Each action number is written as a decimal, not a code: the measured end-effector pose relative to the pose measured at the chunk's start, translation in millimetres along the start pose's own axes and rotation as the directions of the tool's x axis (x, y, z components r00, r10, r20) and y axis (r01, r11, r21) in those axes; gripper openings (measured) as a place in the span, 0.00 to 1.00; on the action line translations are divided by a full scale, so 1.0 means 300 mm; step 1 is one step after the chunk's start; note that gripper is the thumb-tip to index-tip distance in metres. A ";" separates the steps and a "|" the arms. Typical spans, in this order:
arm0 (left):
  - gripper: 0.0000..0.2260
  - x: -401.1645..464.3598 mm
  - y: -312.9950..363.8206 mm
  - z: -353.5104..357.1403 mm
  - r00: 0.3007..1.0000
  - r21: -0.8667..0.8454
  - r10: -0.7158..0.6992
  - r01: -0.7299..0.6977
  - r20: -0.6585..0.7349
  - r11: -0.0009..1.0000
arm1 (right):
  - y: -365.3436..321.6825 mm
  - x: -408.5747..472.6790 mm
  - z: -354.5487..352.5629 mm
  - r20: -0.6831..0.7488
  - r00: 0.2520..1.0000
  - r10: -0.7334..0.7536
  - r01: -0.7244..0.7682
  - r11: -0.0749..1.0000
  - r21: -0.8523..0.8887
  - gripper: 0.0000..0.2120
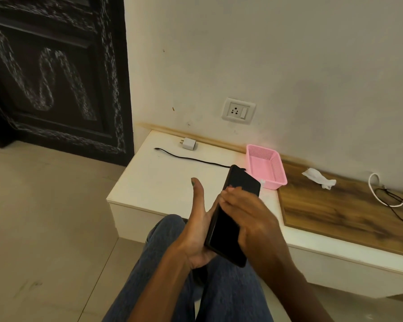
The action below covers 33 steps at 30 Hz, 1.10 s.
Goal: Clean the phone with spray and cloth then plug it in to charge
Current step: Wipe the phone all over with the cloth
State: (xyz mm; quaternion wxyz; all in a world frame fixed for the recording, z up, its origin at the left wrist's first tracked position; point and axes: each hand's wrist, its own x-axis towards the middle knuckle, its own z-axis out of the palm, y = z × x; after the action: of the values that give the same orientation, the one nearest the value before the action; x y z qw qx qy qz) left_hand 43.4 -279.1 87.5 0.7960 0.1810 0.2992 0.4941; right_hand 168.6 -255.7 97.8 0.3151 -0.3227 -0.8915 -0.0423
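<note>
We see one phone (228,219), black with a dark screen, held tilted above our knees, just in front of the low white surface (154,182). Our left hand (197,231) cradles it from beneath, thumb straight up and free of the phone; the fingers behind it are hidden, so we cannot tell how that grip lies. Our right hand (244,213) lies across the screen, its fingers curled over the phone's left edge, clamped on it.

On the surface we count one white adapter (188,144), one black cable (191,159) lying loose beside it, and one pink basket (265,166) just beyond the phone's top. One crumpled white cloth (319,178) lies on the wood-grain part to the right, near a tangle of cords (391,196). One wall socket (239,110) with one switch sits above. We can read no writing or brand anywhere.
</note>
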 end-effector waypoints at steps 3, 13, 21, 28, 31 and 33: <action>0.52 0.006 0.006 -0.025 0.999 -0.038 -0.043 0.042 -0.018 0.998 | -0.039 -0.035 0.008 0.027 0.998 -0.048 0.046 0.996 0.076 0.17; 0.45 0.006 -0.012 0.010 1.000 -0.069 -0.021 0.022 0.013 0.997 | 0.061 0.049 -0.013 0.102 0.984 0.145 -0.134 0.985 -0.113 0.16; 0.52 0.013 0.006 -0.039 0.997 -0.065 -0.020 0.016 -0.072 0.998 | -0.119 -0.045 -0.031 0.125 0.992 0.025 -0.047 0.984 0.170 0.14; 0.47 0.002 -0.001 -0.012 0.988 -0.011 -0.008 0.006 -0.153 1.000 | -0.070 0.031 -0.027 0.160 0.973 0.165 -0.212 0.913 0.349 0.10; 0.46 -0.005 -0.001 -0.016 0.987 -0.012 0.011 -0.013 -0.163 1.000 | -0.084 0.066 -0.012 0.121 0.954 0.273 -0.298 0.897 0.326 0.11; 0.47 -0.007 0.001 -0.022 0.987 -0.001 0.018 -0.018 -0.159 1.000 | -0.097 0.062 0.000 0.147 0.933 0.327 -0.359 0.866 0.349 0.11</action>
State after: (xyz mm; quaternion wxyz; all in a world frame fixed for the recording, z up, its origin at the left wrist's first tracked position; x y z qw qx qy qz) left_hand 38.0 -280.8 83.3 0.7653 0.1430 0.3595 0.5144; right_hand 140.1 -268.5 112.4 0.3352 -0.4122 -0.8240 0.1966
